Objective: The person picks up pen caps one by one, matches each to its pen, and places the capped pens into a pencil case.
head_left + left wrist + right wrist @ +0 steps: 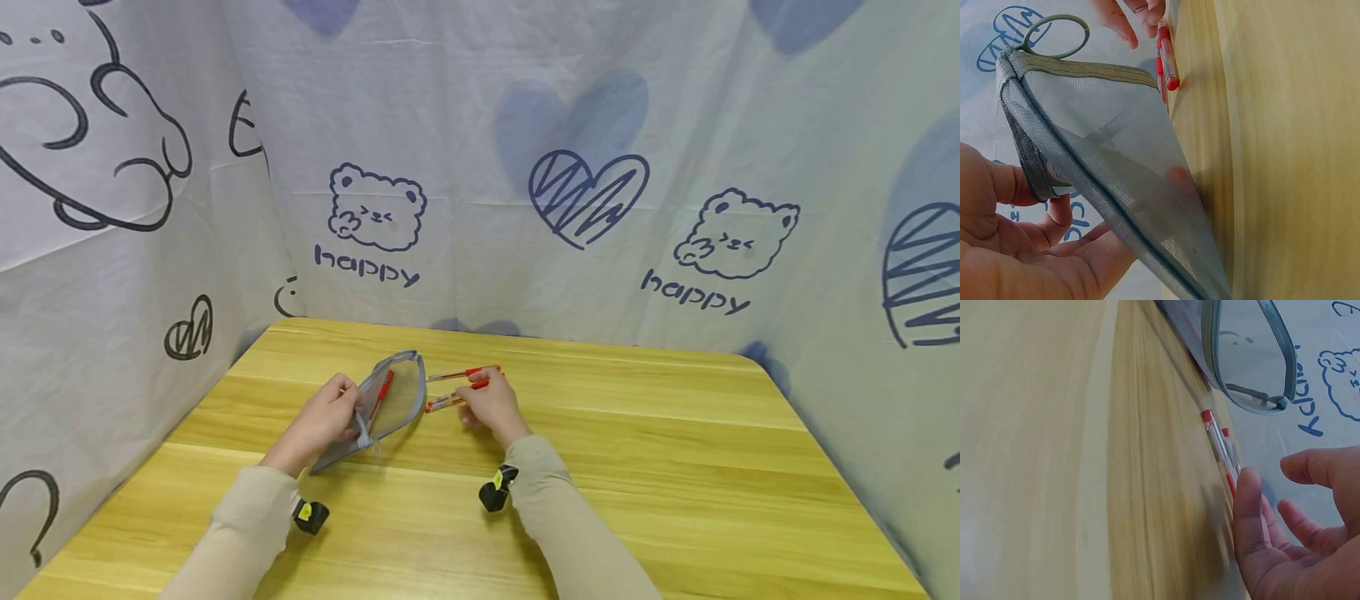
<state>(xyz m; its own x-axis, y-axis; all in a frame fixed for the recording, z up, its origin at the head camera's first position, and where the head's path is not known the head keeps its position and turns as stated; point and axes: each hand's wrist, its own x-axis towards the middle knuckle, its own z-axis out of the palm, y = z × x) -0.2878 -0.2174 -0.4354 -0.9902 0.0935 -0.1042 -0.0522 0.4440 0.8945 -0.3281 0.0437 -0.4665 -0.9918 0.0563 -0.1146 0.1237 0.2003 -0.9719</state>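
Note:
A grey mesh zip pouch [408, 387] stands tilted on the table with its mouth spread toward the right. My left hand [322, 421] pinches the pouch's near edge between thumb and fingers; the left wrist view shows this grip on the pouch [1091, 112] close up. Inside the pouch lies a red pen [384, 387]. Right of the mouth, several clear-barrelled red pens [446, 402] lie on the table. My right hand [491, 404] is over them, partly hiding them. From the right wrist, the fingers [1249, 512] look parted beside the pens [1215, 440], gripping none.
The wood-grain table [675, 467] extends to the right and toward me. A white printed cloth [465, 250] hangs behind the table and along its sides. Small black wrist cameras [495, 492] are strapped at both cuffs.

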